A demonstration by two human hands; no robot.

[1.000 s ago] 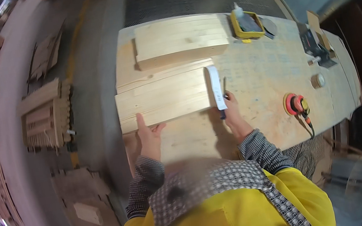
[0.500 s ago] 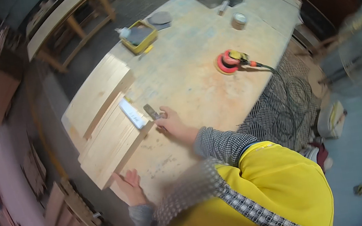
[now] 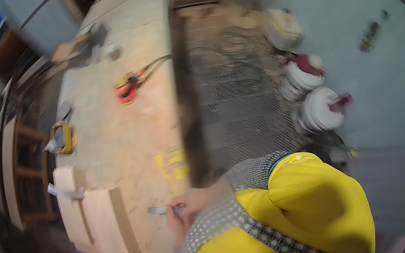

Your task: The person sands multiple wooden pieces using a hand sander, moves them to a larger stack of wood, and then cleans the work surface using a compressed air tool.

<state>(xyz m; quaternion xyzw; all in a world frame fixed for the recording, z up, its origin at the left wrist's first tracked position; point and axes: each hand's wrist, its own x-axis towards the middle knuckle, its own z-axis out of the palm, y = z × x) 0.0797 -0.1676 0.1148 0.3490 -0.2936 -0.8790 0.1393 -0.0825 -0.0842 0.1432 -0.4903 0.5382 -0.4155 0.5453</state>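
Observation:
My right hand (image 3: 195,200) is closed on a small putty knife (image 3: 156,209), its flat grey blade pointing left over the workbench (image 3: 140,136). Just below it, my left hand (image 3: 176,228) is close against the right one; blur and overlap hide whether its fingers grip anything. To the left of both hands lie stacked pale wooden boards (image 3: 109,226) near the bench's left edge. Across their far part rests a white strip-shaped piece (image 3: 66,192).
A red and yellow sander (image 3: 126,89) with a hose sits farther up the bench. A yellow tray (image 3: 62,139) stands near the left edge. White buckets (image 3: 319,110) line the wall on the right, beyond dark floor matting (image 3: 243,115).
The view has swung to the right, bringing the buckets into sight. My left hand has left the boards' near end and come up to my right hand, which still holds the putty knife.

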